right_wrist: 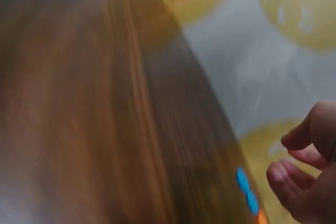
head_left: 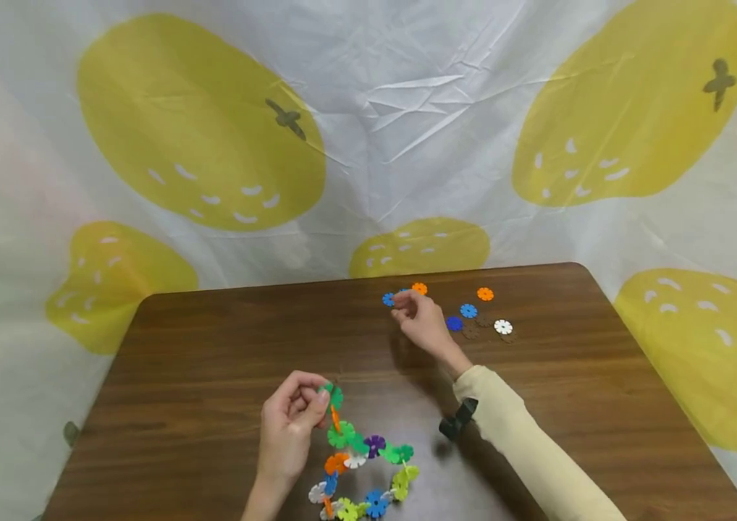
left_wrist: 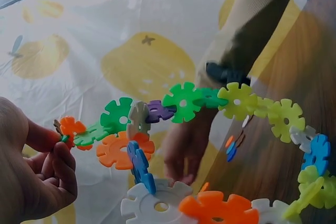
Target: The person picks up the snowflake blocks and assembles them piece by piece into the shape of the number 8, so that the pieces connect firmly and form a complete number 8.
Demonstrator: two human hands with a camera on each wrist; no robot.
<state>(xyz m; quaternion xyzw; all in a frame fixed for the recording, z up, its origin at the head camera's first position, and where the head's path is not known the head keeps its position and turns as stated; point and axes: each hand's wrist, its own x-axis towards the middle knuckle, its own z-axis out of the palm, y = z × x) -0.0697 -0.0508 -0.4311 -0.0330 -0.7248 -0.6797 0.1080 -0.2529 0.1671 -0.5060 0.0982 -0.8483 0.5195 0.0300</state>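
Note:
My left hand [head_left: 290, 427] pinches a green notched disc [head_left: 336, 396] between thumb and fingertips. That disc ends a chain of interlocked flower-shaped discs in orange, green, purple, white, blue and yellow-green. A ring of these discs [head_left: 376, 503] hangs off the chain to the right of the hand; the left wrist view shows it close up. At the far side of the table, my right hand [head_left: 423, 322] hovers near a blue disc [head_left: 389, 299] and an orange disc [head_left: 419, 288]. In the right wrist view its thumb and fingers stand apart with nothing between them.
Right of the right hand lie several loose discs: an orange one [head_left: 485, 294], a light blue one [head_left: 468, 310], a dark blue one [head_left: 454, 323], a white one [head_left: 502, 327] and brown ones. The wooden table [head_left: 212, 347] ends at a fruit-patterned curtain [head_left: 368, 181].

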